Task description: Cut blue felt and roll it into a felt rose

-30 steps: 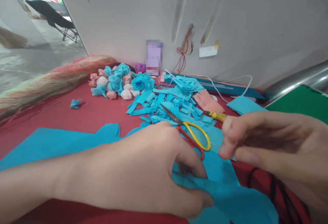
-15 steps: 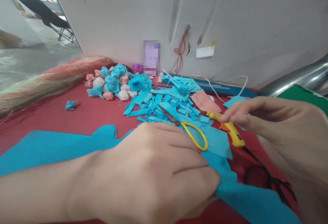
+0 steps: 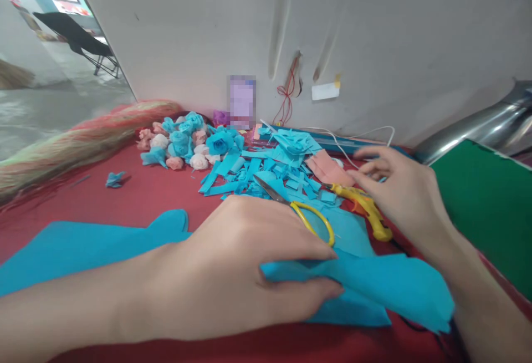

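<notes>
My left hand (image 3: 249,269) pinches a strip of blue crepe paper (image 3: 386,280) between thumb and fingers; the strip stretches out to the right. My right hand (image 3: 390,180) hovers above the yellow glue gun (image 3: 369,213), its fingers apart and curved, with nothing in them. Scissors with yellow handles (image 3: 316,219) lie just beyond my left hand, partly hidden by it. A larger blue paper sheet (image 3: 95,246) lies at the left, under my left forearm. Small cut blue pieces (image 3: 266,169) are heaped beyond the scissors.
Blue, pink and white paper flowers (image 3: 178,141) are piled at the back left, near a fibre bundle (image 3: 83,141). One small blue piece (image 3: 114,179) lies apart. Folded pink paper (image 3: 330,168) sits behind the glue gun. A green board (image 3: 486,208) stands at the right.
My right hand has risen and moved away from the glue gun, its fingers spreading. My left hand has turned, and the blue strip in it now lies higher and folded.
</notes>
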### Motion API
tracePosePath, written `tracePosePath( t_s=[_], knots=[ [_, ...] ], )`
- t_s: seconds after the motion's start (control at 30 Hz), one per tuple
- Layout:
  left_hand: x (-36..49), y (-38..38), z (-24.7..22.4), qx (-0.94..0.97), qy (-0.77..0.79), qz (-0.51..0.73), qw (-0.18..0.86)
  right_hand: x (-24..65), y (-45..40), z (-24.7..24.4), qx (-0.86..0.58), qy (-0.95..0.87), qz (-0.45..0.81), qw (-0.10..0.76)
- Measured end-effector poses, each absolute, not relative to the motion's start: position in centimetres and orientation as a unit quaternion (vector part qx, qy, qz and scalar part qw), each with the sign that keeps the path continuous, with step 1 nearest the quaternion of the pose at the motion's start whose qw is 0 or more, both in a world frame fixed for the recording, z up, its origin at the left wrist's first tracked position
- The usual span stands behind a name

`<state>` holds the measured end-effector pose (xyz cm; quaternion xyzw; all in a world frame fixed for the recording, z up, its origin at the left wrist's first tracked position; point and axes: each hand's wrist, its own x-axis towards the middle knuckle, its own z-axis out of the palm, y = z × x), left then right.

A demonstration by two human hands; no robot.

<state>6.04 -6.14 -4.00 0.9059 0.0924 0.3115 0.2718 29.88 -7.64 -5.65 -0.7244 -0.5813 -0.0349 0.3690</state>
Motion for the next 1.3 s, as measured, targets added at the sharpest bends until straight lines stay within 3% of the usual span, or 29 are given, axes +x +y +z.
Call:
tracePosePath(
  t_s=[0.2,0.4,0.57,0.7,0.8,0.97,1.3],
  knots=[
    [5.7,-5.6,-4.6,0.838,0.190,0.241,0.451,28.7,-9.3,-4.1,-0.660,-0.631,0.097,0.395],
    [5.8,-5.4,-4.3,0.733,0.237,0.172,0.614,26.6,-11.4,-1.7,-0.491,-0.702,0.285,0.430],
    [6.5,-5.3,-3.6,0.666,0.246,0.168,0.684,25.7,-12.5,-1.5,-0.528,-0.724,0.255,0.364],
    [6.6,-5.2,-3.9,0.637,0.229,0.196,0.710,25.1,-13.1,-1.9,-0.597,-0.682,0.205,0.369],
    [6.6,-5.3,-3.9,0.625,0.216,0.223,0.716,25.2,-12.8,-2.1,-0.570,-0.717,0.165,0.365],
    [6.5,-5.4,-3.6,0.652,0.220,0.274,0.672,25.3,-12.5,-2.0,-0.552,-0.724,0.137,0.391],
    [6.2,-5.2,-3.9,0.834,0.204,0.427,0.283,24.4,-12.3,-2.9,-0.605,-0.647,0.141,0.442]
  ],
)
